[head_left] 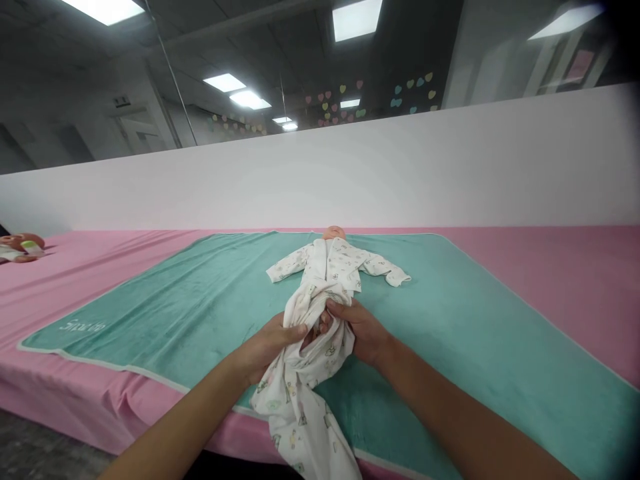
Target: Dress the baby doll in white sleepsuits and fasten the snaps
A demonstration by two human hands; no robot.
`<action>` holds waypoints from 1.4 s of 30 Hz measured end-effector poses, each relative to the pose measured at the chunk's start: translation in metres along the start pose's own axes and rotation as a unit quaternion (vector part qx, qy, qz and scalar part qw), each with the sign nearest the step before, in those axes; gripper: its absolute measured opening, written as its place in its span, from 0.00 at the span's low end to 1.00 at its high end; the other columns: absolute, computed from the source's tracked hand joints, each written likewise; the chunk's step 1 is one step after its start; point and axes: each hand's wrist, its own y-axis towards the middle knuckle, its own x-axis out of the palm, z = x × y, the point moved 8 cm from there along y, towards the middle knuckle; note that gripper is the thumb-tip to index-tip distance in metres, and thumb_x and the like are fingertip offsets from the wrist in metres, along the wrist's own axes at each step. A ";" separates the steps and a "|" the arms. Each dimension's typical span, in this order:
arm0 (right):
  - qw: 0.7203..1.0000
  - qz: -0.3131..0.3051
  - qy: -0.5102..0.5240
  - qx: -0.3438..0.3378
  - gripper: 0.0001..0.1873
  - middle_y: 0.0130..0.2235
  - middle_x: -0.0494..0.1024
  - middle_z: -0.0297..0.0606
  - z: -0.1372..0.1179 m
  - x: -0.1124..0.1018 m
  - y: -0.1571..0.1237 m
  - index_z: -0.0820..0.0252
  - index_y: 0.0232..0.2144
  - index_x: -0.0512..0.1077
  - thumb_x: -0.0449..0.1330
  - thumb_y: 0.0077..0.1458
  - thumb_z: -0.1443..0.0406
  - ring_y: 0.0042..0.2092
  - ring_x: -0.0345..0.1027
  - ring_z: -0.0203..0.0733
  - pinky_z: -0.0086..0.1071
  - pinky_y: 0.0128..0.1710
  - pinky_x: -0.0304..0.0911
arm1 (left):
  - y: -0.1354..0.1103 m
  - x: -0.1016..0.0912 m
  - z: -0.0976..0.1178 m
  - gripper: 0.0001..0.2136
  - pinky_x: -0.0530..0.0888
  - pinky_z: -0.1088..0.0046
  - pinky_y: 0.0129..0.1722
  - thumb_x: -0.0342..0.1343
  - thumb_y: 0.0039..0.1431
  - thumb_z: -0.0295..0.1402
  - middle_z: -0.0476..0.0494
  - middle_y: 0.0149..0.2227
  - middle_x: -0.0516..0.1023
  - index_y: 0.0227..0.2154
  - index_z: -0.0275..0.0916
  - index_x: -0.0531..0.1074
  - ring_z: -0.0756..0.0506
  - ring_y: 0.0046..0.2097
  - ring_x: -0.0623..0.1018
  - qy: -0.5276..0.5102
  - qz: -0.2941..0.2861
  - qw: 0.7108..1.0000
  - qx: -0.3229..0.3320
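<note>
A baby doll [334, 233] lies on its back on a green blanket [450, 320], head at the far side. It wears a white printed top [330, 260] with the sleeves spread out. White printed baby pants [313, 433] are bunched at the doll's lower end and hang toward me over the near edge. My left hand [270, 343] grips the left side of the bunched cloth, thumb on top. On the other side, my right hand [367, 331] pinches the fabric. Skin-coloured tips show in the opening between them; whether they are doll toes or fingers I cannot tell.
Pink cloth [575, 273] covers the raised surface beneath the blanket. Another doll [23, 245] lies at the far left. A low white wall [350, 177] runs along the back, with dark glass above it. Grey floor [45, 440] shows at bottom left.
</note>
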 end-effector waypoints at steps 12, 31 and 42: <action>0.987 -0.125 0.002 0.102 0.30 0.16 0.57 0.27 0.002 0.018 -0.015 0.60 0.25 0.68 0.50 0.47 0.39 0.19 0.51 0.32 0.32 0.24 0.56 | -0.018 -0.020 0.035 0.15 0.67 0.72 0.32 0.59 0.46 0.39 0.44 0.35 0.76 0.37 0.38 0.72 0.41 0.36 0.74 0.382 0.199 0.901 0.051; 0.989 0.127 -0.058 -0.052 0.14 0.22 0.62 0.28 -0.028 -0.017 -0.006 0.60 0.27 0.64 0.62 0.48 0.56 0.20 0.47 0.26 0.22 0.17 0.39 | -0.058 -0.054 0.009 0.16 0.61 0.76 0.27 0.45 0.58 0.44 0.50 0.24 0.71 0.26 0.39 0.69 0.47 0.28 0.68 0.495 0.175 0.851 -0.019; 0.990 0.070 -0.121 -0.026 0.14 0.18 0.56 0.22 -0.019 -0.013 -0.002 0.57 0.34 0.66 0.58 0.52 0.54 0.17 0.41 0.25 0.25 0.22 0.56 | -0.048 -0.042 0.044 0.19 0.67 0.68 0.48 0.52 0.56 0.39 0.43 0.53 0.65 0.51 0.46 0.61 0.43 0.52 0.68 0.494 0.274 0.800 0.200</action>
